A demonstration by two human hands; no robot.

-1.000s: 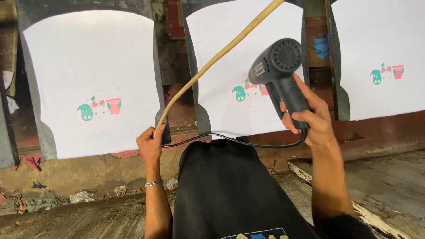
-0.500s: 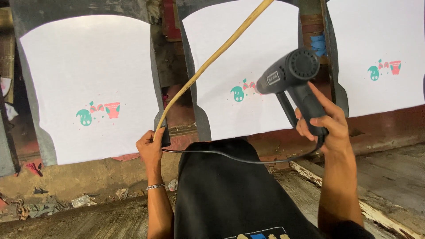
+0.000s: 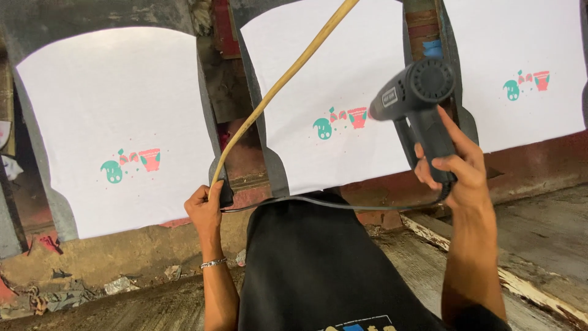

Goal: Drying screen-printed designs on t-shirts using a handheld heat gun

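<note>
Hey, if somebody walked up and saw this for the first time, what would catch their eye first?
Probably the dark grey heat gun gripped in the right hand, its nozzle aimed at the small green and pink print on the middle white fabric panel. Next, the long tan cord slanting down from the top to the left hand, which also holds the gun's black cable.

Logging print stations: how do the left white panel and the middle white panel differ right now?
The middle panel has the heat gun, held in the right hand, aimed at its print; the left panel has no tool near it. The tan cord crosses the middle panel, not the left one. Both carry a similar teal-and-pink print.
</note>
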